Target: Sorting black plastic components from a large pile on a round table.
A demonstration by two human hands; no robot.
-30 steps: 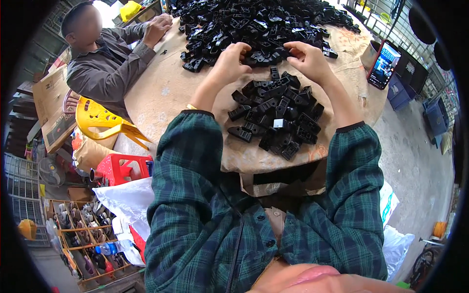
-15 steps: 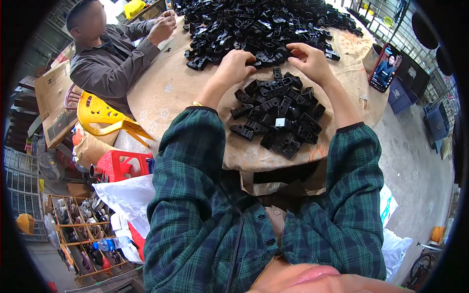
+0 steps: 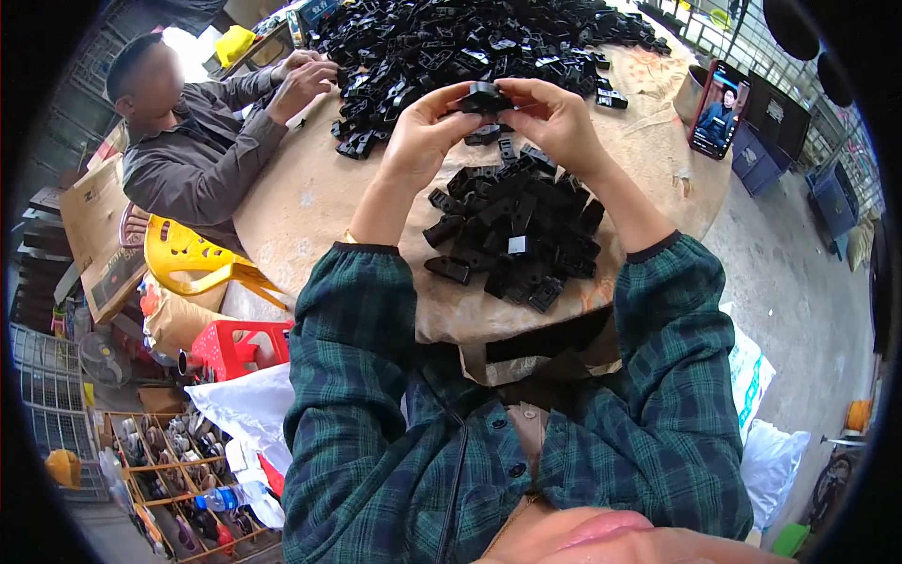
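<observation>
Between my two hands is a small black plastic part [image 3: 483, 97], lifted in front of the big pile. My left hand [image 3: 427, 132] pinches it from the left with thumb and fingers, and my right hand [image 3: 556, 124] grips its other side the same way. Below my hands lies a smaller heap of similar black plastic parts [image 3: 526, 216], with a small white square [image 3: 517, 245] on it. Beyond stretches a large pile of black plastic parts [image 3: 451, 47]. The exact shape of the held part is partly covered by my fingers.
The cloth-covered table [image 3: 310, 179] carries both heaps. At the left a co-worker [image 3: 188, 141] sits with both hands by the pile. A phone [image 3: 721, 111] leans upright against a container at the right. A yellow chair [image 3: 193, 254] and a red stool [image 3: 235, 348] stand left.
Both my hands have come together and lifted a black plastic part off the big pile's near edge. The view has shifted slightly. The co-worker's hands have lowered a little.
</observation>
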